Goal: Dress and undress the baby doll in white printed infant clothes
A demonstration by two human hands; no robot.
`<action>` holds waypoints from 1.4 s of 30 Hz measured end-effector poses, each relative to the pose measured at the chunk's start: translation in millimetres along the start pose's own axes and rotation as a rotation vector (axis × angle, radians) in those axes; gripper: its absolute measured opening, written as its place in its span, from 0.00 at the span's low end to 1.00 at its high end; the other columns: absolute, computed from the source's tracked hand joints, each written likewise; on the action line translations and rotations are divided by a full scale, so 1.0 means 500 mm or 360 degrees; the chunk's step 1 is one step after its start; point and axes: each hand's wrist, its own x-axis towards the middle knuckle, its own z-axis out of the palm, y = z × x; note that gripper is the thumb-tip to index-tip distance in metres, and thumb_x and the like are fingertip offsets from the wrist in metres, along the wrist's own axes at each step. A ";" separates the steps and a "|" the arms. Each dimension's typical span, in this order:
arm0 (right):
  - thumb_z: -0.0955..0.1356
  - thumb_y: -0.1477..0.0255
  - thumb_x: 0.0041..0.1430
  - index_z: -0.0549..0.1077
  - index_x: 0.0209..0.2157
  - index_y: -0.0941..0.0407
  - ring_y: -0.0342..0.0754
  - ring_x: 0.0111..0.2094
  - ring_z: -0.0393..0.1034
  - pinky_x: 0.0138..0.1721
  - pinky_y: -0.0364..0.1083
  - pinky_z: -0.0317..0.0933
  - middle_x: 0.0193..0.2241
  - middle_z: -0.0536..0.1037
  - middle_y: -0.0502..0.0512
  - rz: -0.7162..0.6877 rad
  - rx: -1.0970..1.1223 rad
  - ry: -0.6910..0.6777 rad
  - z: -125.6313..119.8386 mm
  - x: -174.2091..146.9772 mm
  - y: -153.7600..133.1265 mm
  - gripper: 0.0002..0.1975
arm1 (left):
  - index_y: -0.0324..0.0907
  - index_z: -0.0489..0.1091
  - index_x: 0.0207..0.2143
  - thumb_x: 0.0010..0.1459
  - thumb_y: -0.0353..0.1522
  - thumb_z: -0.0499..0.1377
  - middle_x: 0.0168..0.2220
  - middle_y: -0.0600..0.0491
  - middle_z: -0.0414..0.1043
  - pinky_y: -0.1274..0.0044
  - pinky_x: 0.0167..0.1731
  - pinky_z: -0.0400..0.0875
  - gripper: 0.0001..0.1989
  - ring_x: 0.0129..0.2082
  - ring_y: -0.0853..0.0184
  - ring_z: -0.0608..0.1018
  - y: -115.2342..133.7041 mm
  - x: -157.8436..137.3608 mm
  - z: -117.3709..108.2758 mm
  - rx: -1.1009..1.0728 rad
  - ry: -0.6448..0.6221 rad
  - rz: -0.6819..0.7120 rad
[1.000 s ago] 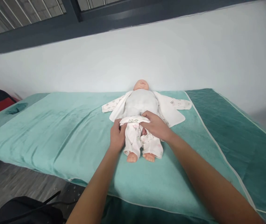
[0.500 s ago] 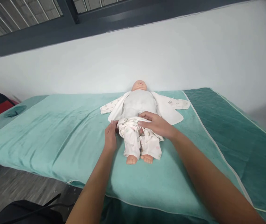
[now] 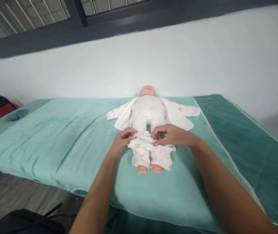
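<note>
A baby doll [image 3: 148, 109] lies on its back, feet toward me, its grey-white cloth torso and upper legs bare. Its white patterned shirt [image 3: 174, 113] is spread open, the sleeves out to both sides. Patterned white baby pants [image 3: 142, 151] are bunched around the lower legs, and the doll's feet stick out of the cuffs. My left hand [image 3: 122, 142] pinches the waistband on its left side. On the other side, my right hand [image 3: 167, 135] grips the waistband between curled fingers and thumb.
The doll rests on a bed with a light green cover [image 3: 56, 139]; a darker green cover [image 3: 246, 139] shows at the right. Behind stands a white wall [image 3: 139, 65] under a dark window frame [image 3: 119, 24]. A black chair [image 3: 26, 222] is at the lower left.
The pants have come down from the doll's hips to its lower legs, baring the upper legs. Both my hands have moved toward me with the waistband.
</note>
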 end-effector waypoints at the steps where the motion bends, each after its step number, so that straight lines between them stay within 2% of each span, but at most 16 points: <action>1: 0.74 0.59 0.49 0.76 0.36 0.55 0.46 0.34 0.65 0.36 0.45 0.59 0.32 0.74 0.51 0.0000 -0.0029 -0.0021 -0.001 -0.001 -0.001 0.17 | 0.41 0.77 0.35 0.50 0.37 0.67 0.33 0.53 0.64 0.78 0.31 0.58 0.11 0.32 0.70 0.66 0.001 -0.001 -0.002 0.0005 -0.0066 0.0029; 4: 0.75 0.59 0.47 0.73 0.35 0.54 0.45 0.35 0.62 0.36 0.45 0.57 0.34 0.72 0.50 -0.0035 -0.0072 -0.0049 -0.008 -0.006 0.000 0.17 | 0.40 0.76 0.32 0.49 0.38 0.68 0.35 0.53 0.61 0.77 0.33 0.58 0.11 0.34 0.68 0.65 0.001 0.000 -0.007 -0.0048 -0.0238 0.0099; 6: 0.75 0.59 0.47 0.71 0.33 0.54 0.45 0.35 0.61 0.36 0.44 0.56 0.33 0.70 0.49 -0.0046 -0.0092 -0.0063 -0.014 -0.009 0.003 0.17 | 0.40 0.75 0.30 0.48 0.37 0.69 0.35 0.53 0.59 0.77 0.33 0.57 0.11 0.34 0.69 0.64 0.000 0.000 -0.010 -0.0093 -0.0279 0.0091; 11: 0.74 0.57 0.49 0.66 0.28 0.55 0.42 0.29 0.56 0.30 0.43 0.50 0.26 0.64 0.46 0.0013 -0.0126 -0.0126 -0.025 -0.014 0.014 0.18 | 0.39 0.69 0.26 0.47 0.33 0.69 0.35 0.54 0.59 0.79 0.32 0.57 0.11 0.33 0.71 0.63 -0.001 -0.003 -0.009 -0.0182 -0.0210 0.0078; 14: 0.73 0.57 0.50 0.67 0.28 0.55 0.42 0.28 0.56 0.29 0.43 0.49 0.25 0.65 0.46 -0.0037 0.0029 -0.0096 -0.025 -0.012 0.028 0.17 | 0.39 0.68 0.26 0.48 0.33 0.69 0.34 0.54 0.63 0.79 0.33 0.59 0.11 0.33 0.71 0.65 -0.003 -0.003 -0.004 -0.0275 -0.0121 0.0071; 16: 0.73 0.57 0.51 0.67 0.28 0.55 0.41 0.26 0.55 0.27 0.43 0.48 0.24 0.64 0.46 -0.0085 0.0190 0.0078 -0.021 -0.008 0.041 0.17 | 0.39 0.68 0.28 0.49 0.33 0.68 0.33 0.54 0.65 0.79 0.32 0.59 0.11 0.32 0.71 0.67 -0.007 0.000 0.001 -0.0341 -0.0019 0.0020; 19: 0.72 0.57 0.53 0.66 0.28 0.54 0.40 0.23 0.51 0.24 0.43 0.44 0.22 0.61 0.44 -0.0135 0.0345 0.0498 -0.013 0.008 0.065 0.17 | 0.40 0.68 0.30 0.50 0.35 0.68 0.30 0.56 0.66 0.80 0.29 0.59 0.12 0.29 0.73 0.67 -0.014 0.014 0.008 -0.0365 0.0162 -0.0024; 22: 0.72 0.55 0.53 0.68 0.28 0.54 0.40 0.22 0.52 0.24 0.43 0.45 0.21 0.62 0.44 -0.0172 0.0504 0.0860 -0.008 0.029 0.091 0.17 | 0.40 0.68 0.30 0.50 0.36 0.68 0.28 0.57 0.66 0.81 0.26 0.58 0.12 0.26 0.74 0.66 -0.017 0.041 0.009 -0.0353 0.0263 0.0010; 25: 0.74 0.56 0.51 0.69 0.26 0.54 0.41 0.23 0.54 0.24 0.43 0.48 0.21 0.64 0.45 -0.0145 0.0803 0.1111 -0.007 0.050 0.113 0.17 | 0.41 0.68 0.29 0.49 0.35 0.68 0.28 0.57 0.66 0.80 0.27 0.58 0.12 0.26 0.73 0.66 -0.009 0.083 -0.003 -0.0299 0.0335 0.0091; 29: 0.76 0.58 0.47 0.68 0.26 0.53 0.41 0.22 0.56 0.24 0.43 0.53 0.21 0.66 0.45 -0.0133 0.1256 0.1342 -0.013 0.069 0.128 0.17 | 0.41 0.67 0.29 0.50 0.35 0.66 0.28 0.56 0.67 0.79 0.29 0.60 0.11 0.28 0.72 0.67 0.010 0.155 -0.025 -0.0164 0.0476 0.0229; 33: 0.76 0.62 0.47 0.68 0.30 0.52 0.42 0.25 0.61 0.25 0.43 0.56 0.24 0.69 0.46 -0.0264 0.1418 0.1313 -0.018 0.077 0.132 0.16 | 0.42 0.65 0.29 0.53 0.35 0.63 0.28 0.56 0.66 0.78 0.32 0.62 0.09 0.30 0.70 0.67 0.017 0.221 -0.023 -0.0026 0.0671 0.0316; 37: 0.75 0.64 0.50 0.68 0.32 0.52 0.41 0.23 0.58 0.25 0.42 0.55 0.22 0.64 0.44 -0.0342 0.1426 0.1233 -0.017 0.085 0.138 0.14 | 0.43 0.64 0.30 0.56 0.34 0.60 0.32 0.55 0.67 0.75 0.39 0.63 0.07 0.34 0.67 0.69 0.001 0.250 -0.006 0.0289 0.0897 0.0235; 39: 0.76 0.65 0.49 0.70 0.34 0.52 0.40 0.24 0.58 0.26 0.41 0.56 0.23 0.65 0.44 -0.0365 0.1378 0.1219 -0.014 0.092 0.142 0.15 | 0.43 0.63 0.30 0.58 0.34 0.59 0.33 0.55 0.67 0.75 0.41 0.63 0.07 0.35 0.67 0.70 -0.009 0.249 -0.002 0.0419 0.0919 0.0149; 42: 0.75 0.64 0.50 0.69 0.38 0.51 0.41 0.26 0.60 0.28 0.42 0.57 0.26 0.68 0.45 -0.0334 0.1188 0.1240 -0.010 0.101 0.146 0.15 | 0.44 0.62 0.30 0.59 0.33 0.57 0.32 0.56 0.67 0.74 0.40 0.62 0.06 0.34 0.66 0.70 -0.017 0.242 -0.003 0.0544 0.0796 0.0082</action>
